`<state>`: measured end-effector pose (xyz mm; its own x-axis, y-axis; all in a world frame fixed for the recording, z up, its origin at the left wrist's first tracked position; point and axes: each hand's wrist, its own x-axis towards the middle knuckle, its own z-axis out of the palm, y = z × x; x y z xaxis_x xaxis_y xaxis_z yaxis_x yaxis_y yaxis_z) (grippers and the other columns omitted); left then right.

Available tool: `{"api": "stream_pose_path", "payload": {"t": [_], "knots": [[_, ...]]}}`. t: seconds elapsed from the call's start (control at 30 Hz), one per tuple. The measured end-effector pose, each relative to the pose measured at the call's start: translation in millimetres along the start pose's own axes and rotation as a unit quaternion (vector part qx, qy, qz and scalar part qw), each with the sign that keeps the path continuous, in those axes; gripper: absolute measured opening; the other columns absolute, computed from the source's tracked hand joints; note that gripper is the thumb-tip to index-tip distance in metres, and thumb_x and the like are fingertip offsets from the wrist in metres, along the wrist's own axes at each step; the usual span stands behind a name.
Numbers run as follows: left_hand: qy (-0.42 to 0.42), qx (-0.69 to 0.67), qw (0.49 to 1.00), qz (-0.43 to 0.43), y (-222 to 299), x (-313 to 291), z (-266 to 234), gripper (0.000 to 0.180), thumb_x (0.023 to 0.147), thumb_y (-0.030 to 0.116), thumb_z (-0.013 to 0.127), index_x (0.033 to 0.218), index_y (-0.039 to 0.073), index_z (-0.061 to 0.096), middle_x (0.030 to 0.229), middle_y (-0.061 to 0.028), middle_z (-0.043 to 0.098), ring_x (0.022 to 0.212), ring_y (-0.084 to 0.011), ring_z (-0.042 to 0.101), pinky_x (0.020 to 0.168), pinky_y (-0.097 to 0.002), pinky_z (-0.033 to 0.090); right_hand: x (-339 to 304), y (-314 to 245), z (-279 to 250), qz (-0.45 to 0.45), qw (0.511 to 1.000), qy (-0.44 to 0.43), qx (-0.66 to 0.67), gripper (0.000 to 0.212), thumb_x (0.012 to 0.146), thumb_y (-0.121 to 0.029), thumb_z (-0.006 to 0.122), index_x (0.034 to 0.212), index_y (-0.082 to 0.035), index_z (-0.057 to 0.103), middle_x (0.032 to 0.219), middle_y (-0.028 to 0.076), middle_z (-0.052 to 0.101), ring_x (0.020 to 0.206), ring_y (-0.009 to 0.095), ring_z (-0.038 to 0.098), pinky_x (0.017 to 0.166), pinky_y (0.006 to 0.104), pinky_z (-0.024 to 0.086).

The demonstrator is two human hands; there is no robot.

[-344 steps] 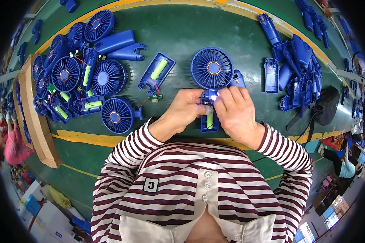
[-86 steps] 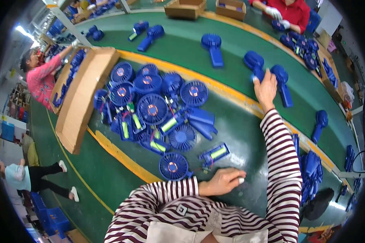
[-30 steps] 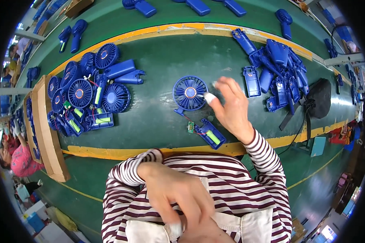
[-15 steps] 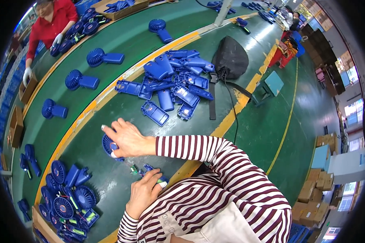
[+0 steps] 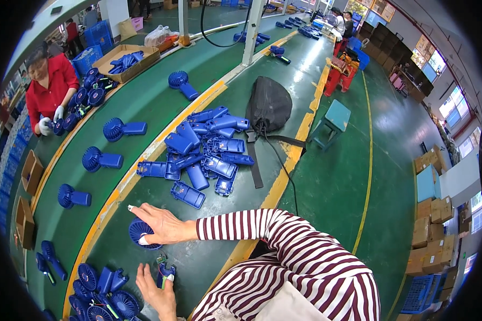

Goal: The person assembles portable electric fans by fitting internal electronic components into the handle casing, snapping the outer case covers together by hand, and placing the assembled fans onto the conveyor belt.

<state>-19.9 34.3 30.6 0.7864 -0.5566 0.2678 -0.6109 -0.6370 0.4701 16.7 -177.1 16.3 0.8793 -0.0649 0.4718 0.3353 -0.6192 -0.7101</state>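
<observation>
My right hand (image 5: 165, 227) spans a round blue fan head (image 5: 139, 231) with a slatted cage on the green bench, gripping it between thumb and fingers. White covers show on its thumb and one fingertip. Closer to me, my left hand (image 5: 156, 295) has its fingers stretched apart, its covered thumb tip against or just over an opened blue fan handle (image 5: 166, 272). A small green circuit board (image 5: 161, 259) shows at that handle's upper end. Farther along the bench lies a heap of blue handle shells (image 5: 211, 144).
At lower left, blue fans with exposed parts (image 5: 112, 299) are piled. Assembled fans (image 5: 102, 159) lie on the green belt beyond the yellow edge. A black bag (image 5: 270, 104) with straps sits past the shells. Across the belt, a person in red (image 5: 52, 85) handles fans.
The view has shifted, showing more of the far side. My left hand has moved away from me and opened off the handle. My right hand stays on the fan head.
</observation>
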Motion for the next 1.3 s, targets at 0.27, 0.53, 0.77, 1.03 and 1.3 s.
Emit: {"api": "stream_pose_path", "payload": {"t": [0.27,0.53,0.77,1.03,1.3], "knots": [[-0.042,0.006,0.997,-0.059,-5.8,0.0,18.1,0.058,0.06,-0.001,0.065,0.115,-0.005,0.046,0.102,-0.0179,0.051,0.095,-0.0356,0.047,0.082,-0.0417,0.038,13.7,-38.0,-20.4,0.045,0.986,0.045,0.155,0.07,0.066,-0.022,0.067,0.122,0.008,0.036,0.103,0.019,0.047,0.094,0.032,0.051,0.081,0.0365,0.043],[-0.042,0.035,0.996,-0.069,-2.9,-15.4,14.8,0.05,0.057,0.015,0.073,0.099,-0.003,0.051,0.09,-0.0189,0.05,0.084,-0.0375,0.048,0.073,-0.0431,0.041,16.2,-40.4,-1.4,-0.009,0.985,0.067,0.159,0.066,0.064,-0.025,0.072,0.117,0.004,0.045,0.1,0.015,0.049,0.095,0.029,0.052,0.083,0.0339,0.043],[-0.091,-0.089,0.964,-0.235,3.6,11.3,16.1,0.041,0.063,0.021,0.075,0.086,-0.002,0.05,0.075,-0.0212,0.058,0.067,-0.0381,0.057,0.061,-0.042,0.045,25.9,-22.0,-17.8,0.166,0.957,0.09,0.219,0.058,0.069,-0.013,0.072,0.119,0.004,0.047,0.106,0.01,0.057,0.096,0.016,0.054,0.085,0.028,0.045],[-0.26,-0.781,0.457,-0.338,-13.1,-9.6,21.6,0.035,0.083,0.023,0.058,0.109,0.002,0.047,0.098,-0.0202,0.059,0.084,-0.029,0.062,0.073,-0.0386,0.052,21.5,-25.5,-17.2,0.235,0.906,0.064,0.345,0.06,0.071,-0.016,0.072,0.12,0.007,0.045,0.103,0.01,0.057,0.092,0.013,0.055,0.081,0.025,0.045],[-0.242,-0.803,0.416,-0.351,-3.4,-4.2,29.9,0.065,0.087,0.058,0.03,0.112,0.0,0.043,0.1,-0.0227,0.057,0.084,-0.0304,0.061,0.069,-0.0401,0.053,12.5,-52.5,-29.4,0.261,0.876,0.011,0.406,0.044,0.079,-0.008,0.061,0.12,0.0,0.049,0.099,0.005,0.059,0.084,0.009,0.057,0.074,0.0219,0.048]]}}
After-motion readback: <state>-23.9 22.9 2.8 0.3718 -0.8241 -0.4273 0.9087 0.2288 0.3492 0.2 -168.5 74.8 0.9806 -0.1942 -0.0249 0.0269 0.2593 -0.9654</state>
